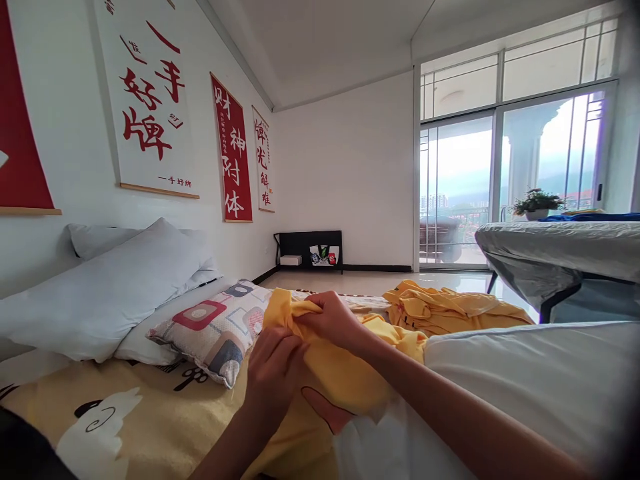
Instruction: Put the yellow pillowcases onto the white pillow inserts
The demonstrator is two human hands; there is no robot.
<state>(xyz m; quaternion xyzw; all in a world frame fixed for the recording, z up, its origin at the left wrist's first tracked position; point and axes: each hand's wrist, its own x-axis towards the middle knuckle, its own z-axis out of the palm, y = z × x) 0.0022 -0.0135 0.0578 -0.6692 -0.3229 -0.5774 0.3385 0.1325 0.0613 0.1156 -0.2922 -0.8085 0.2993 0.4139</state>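
Observation:
Both hands work on a yellow duvet cover (345, 377) gathered in front of me. My left hand (274, 367) is closed on a bunched edge of it, fingers curled inward. Just above and to the right, my right hand (336, 321) pinches the same cloth near its raised corner, the thumb pointing left. The cover's folds hide some fingertips. Part of a pink print shows on the cover below the hands. A white quilt (525, 380) spreads to the right, under and beyond my right forearm. Whether quilt filling lies inside the gripped corner cannot be seen.
Left of the hands lie a patterned cushion (215, 327) and white pillows (125, 293) on a yellow printed sheet (170, 427). A rumpled yellow cloth pile (445, 307) is beyond. A plastic-covered table (560, 240) with a potted plant (539, 203) stands right, near glass doors.

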